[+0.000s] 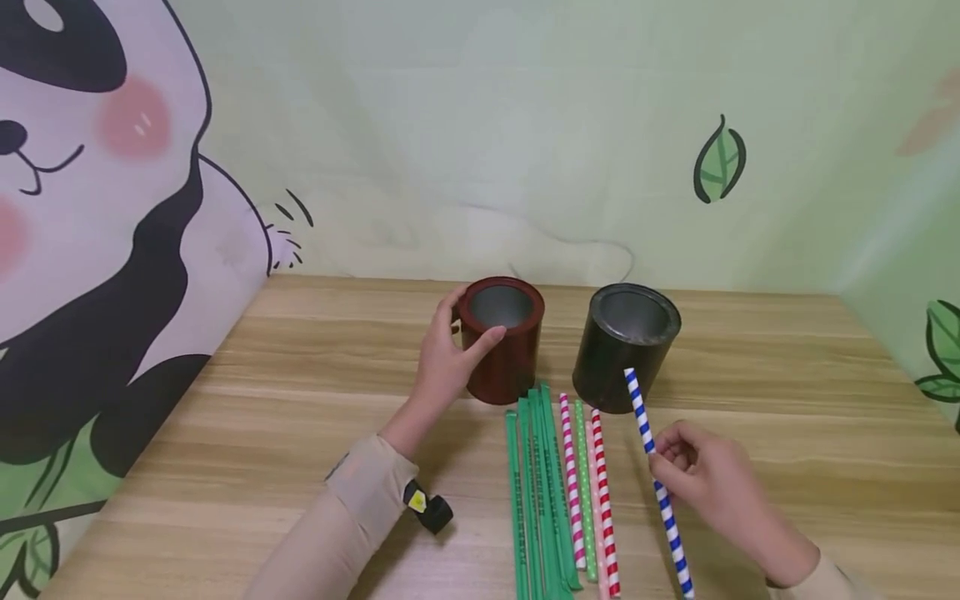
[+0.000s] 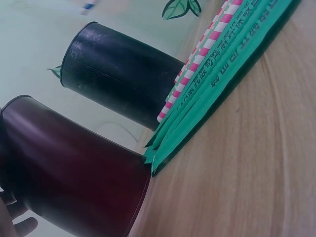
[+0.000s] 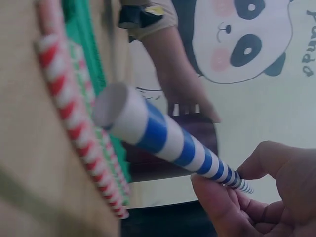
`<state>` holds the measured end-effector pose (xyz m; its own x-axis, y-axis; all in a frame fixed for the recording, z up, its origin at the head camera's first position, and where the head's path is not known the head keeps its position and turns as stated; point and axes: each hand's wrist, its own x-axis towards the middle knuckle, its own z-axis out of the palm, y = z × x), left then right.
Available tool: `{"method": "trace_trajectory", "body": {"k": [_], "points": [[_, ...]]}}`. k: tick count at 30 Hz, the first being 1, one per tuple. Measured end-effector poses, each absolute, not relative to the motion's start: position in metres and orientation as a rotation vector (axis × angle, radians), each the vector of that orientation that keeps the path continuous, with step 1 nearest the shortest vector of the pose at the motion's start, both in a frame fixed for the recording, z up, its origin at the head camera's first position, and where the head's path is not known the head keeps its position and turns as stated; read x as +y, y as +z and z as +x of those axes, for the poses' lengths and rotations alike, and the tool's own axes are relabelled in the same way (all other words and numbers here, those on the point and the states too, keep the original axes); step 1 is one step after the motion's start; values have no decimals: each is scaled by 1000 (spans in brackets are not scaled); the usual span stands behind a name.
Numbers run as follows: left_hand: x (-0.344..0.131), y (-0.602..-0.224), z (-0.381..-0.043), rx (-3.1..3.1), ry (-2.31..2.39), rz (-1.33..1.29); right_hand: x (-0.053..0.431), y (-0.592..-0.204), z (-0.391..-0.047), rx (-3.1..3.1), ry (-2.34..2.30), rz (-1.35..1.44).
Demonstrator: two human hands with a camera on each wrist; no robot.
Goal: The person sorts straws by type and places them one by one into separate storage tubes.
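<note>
In front of black cup (image 1: 606, 371): right hand (image 1: 708, 477), fingers pinching blue-striped straw (image 1: 667, 518). Left of it: left hand (image 1: 441, 362), fingers curled round red-brown mug (image 1: 504, 367). Green packets (image 1: 548, 500), patterned straws (image 1: 587, 504) crowd desk (image 1: 810, 417) front-left of black cup.

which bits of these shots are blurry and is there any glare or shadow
Head view: fairly sharp, soft bright patch on the backdrop, faint shadow on the tabletop beside the left sleeve; left wrist view: hazy, dull sheen on the dark red mug; right wrist view: red-striped straw blurred, near end of the blue-striped straw soft, shadow band across the tabletop.
</note>
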<state>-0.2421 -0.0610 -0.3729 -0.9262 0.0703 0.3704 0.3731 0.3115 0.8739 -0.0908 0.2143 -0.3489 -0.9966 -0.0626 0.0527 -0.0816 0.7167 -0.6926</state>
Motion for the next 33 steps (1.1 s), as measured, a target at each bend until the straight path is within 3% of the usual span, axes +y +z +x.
{"method": "trace_trajectory", "body": {"k": [18,33], "points": [[-61,-371,-242,-2329,-1670,-387,198,-270,-149,-2607,1205,398],[-60,-370,-242,-2310,-1673,-386,161,-243,-211,-2257,1335,453]]}}
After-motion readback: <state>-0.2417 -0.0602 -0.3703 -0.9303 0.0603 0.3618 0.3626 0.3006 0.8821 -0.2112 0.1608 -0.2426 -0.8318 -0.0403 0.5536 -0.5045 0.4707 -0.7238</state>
